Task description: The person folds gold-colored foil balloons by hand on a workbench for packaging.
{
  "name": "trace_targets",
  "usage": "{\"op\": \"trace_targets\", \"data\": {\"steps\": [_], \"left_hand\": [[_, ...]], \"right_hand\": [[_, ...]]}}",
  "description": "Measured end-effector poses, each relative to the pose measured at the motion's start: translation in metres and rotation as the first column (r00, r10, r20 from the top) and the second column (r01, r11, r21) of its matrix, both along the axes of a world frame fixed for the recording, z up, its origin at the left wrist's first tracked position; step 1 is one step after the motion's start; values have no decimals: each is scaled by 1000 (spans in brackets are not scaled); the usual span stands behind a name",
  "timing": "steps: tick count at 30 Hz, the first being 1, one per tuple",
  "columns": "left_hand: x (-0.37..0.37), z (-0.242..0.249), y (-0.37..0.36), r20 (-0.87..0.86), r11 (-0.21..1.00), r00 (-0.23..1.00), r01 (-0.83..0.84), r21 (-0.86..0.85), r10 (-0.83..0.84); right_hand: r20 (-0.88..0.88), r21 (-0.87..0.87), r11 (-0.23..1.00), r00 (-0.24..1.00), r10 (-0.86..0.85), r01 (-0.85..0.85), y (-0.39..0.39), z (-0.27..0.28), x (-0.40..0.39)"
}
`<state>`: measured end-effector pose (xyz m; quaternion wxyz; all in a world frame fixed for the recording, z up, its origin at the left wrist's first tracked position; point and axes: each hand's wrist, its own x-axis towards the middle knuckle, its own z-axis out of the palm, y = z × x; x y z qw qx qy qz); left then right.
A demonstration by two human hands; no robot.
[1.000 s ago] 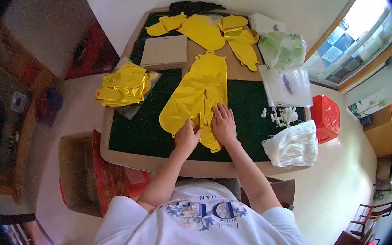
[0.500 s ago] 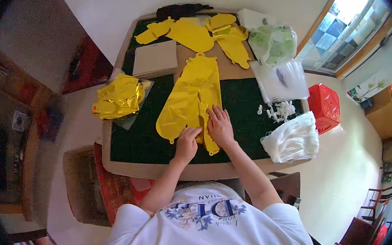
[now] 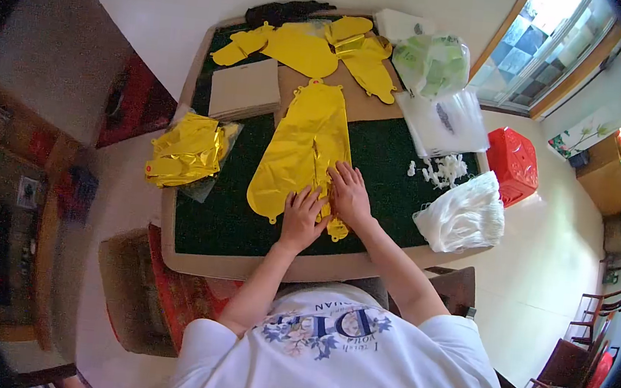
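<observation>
A flat, uninflated gold foil balloon (image 3: 301, 137) lies lengthwise on the dark green table top, with small tabs along its rim. Near its lower end my left hand (image 3: 302, 223) rests on the foil, fingers outstretched and slightly spread. Just right of it, my right hand (image 3: 350, 196) lies flat on a narrow folded part of the same balloon, fingers extended. The foil between and under my hands is partly hidden. Further back are more flat gold foil balloons (image 3: 299, 52). At the left edge sits a crumpled gold foil bundle (image 3: 186, 150) on clear plastic.
A stack of grey-brown cards (image 3: 244, 90) stands left of the balloon. Along the right are clear plastic bags (image 3: 444, 124), a green-printed bag (image 3: 433, 65), small white pieces (image 3: 447, 170) and a bundle of white string (image 3: 464, 215). A red stool (image 3: 511, 167) stands beyond the table.
My left hand has gone from curled fingers at the balloon's lower edge to lying spread on the foil. My right hand stays almost in place. The narrow lower part looks more crumpled.
</observation>
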<state>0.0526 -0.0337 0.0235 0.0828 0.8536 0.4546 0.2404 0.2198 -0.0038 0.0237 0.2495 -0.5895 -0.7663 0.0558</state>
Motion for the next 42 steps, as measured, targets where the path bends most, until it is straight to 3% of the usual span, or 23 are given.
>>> {"op": "trace_targets", "data": {"steps": [22,29,32,36,38,39,41,42], "left_hand": [[0,2,-3,-57,999,998,30,-38,-32],[0,5,-3,-40,998,998,44,-47,-46],[-4,5,-3,2,1000,1000,32,3,-32],[-47,-6,14,278,958,931,-270,97,235],[-72,-1,15,187,825,832,-548,141,521],[-78,5,16,185,824,832,-549,140,523],[-86,19,19,-72,682,697,-714,-159,713],[-87,20,22,-81,675,694,-716,-178,715]], "right_hand": [[-174,-28,998,984,46,-52,8,-10,7],[-148,-88,991,985,89,-102,10,-5,10],[-79,-29,998,995,61,-63,2,-2,4],[25,-19,999,999,34,-33,1,-1,2],[43,-37,999,999,21,-20,0,0,2],[49,-34,999,999,21,-20,-1,0,3],[49,-27,999,998,25,-24,0,1,2],[53,-32,999,998,17,-15,0,0,1]]}}
